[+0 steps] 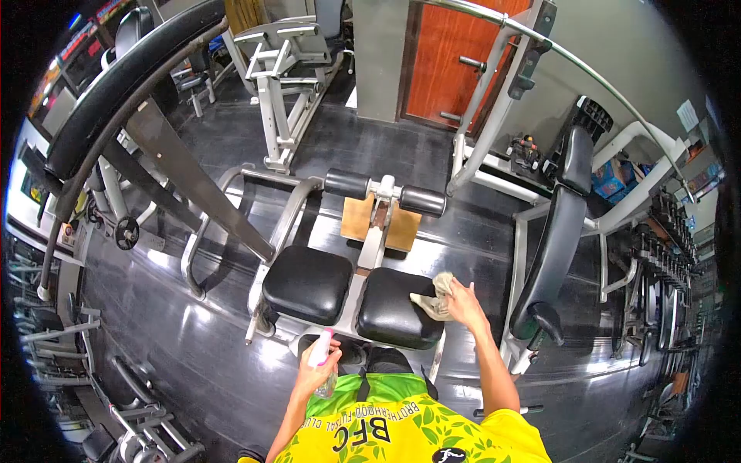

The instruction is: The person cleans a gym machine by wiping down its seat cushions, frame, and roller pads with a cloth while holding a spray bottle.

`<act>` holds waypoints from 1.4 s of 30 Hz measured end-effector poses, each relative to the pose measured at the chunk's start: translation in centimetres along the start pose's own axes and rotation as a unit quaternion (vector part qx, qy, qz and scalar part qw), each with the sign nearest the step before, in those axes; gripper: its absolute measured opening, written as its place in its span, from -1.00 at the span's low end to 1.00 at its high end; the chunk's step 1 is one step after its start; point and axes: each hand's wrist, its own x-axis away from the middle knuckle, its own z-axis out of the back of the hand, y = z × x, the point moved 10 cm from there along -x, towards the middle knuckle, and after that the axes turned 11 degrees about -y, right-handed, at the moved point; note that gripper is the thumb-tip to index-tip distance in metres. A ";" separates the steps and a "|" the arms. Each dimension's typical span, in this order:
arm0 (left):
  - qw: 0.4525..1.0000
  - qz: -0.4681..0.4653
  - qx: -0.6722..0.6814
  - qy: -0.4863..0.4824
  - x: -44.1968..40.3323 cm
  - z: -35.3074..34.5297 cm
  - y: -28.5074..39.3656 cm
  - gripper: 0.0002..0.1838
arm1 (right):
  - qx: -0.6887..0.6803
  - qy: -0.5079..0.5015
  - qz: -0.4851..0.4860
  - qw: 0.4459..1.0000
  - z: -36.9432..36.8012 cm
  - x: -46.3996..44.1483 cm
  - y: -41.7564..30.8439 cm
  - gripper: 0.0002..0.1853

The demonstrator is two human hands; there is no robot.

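My right hand (465, 303) is closed around a crumpled beige cloth (441, 297), which lies against the right edge of a black padded seat (394, 305). Low and to the left, my left hand (315, 373) grips a spray bottle (321, 347) with a white and pink top; its clear body is partly hidden by my fingers. A second black seat pad (307, 282) sits beside the first on the same grey frame. Beyond the pads are two black foam rollers (386, 190) on a metal post.
A curved machine arm (131, 92) rises at the upper left. On the right stands a bench with a tall black backrest (549, 258), with dumbbell racks (664, 239) past it. A wooden board (407, 230) is behind the post. At the back is a reddish door (440, 77).
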 end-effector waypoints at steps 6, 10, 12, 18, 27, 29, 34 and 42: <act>0.999 -0.030 -0.002 -0.013 -0.6 -0.5 1.2 -0.78 | -0.273 0.064 0.054 0.958 5.0 3.7 -4.8 -0.65; 0.999 -0.047 -0.014 -0.020 -0.6 -0.7 1.9 -0.78 | -0.384 0.077 0.125 0.911 7.0 5.0 -7.4 -0.67; 0.999 -0.042 -0.015 -0.017 -0.5 -0.7 1.9 -0.78 | -0.371 0.020 0.160 0.914 7.2 5.5 -9.2 -0.68; 0.999 -0.049 -0.011 -0.015 -0.2 -0.4 1.8 -0.78 | -0.127 -0.139 0.182 0.965 8.0 5.8 -13.0 -0.64; 0.998 -0.057 -0.004 0.009 0.2 0.2 1.6 -0.78 | -0.104 -0.243 0.207 0.942 -0.9 -0.5 -15.1 -0.54; 0.999 -0.050 0.008 0.008 0.2 0.1 1.6 -0.78 | -0.106 -0.210 0.151 0.960 -4.3 -3.7 -12.9 -0.58; 0.999 -0.049 0.000 0.013 0.3 0.4 1.2 -0.78 | -0.120 0.068 0.124 0.983 -5.0 -3.2 -9.9 -0.35; 0.999 -0.031 0.006 0.021 0.6 0.2 0.3 -0.77 | -0.077 0.073 0.161 0.981 -6.2 -1.8 -10.1 -0.49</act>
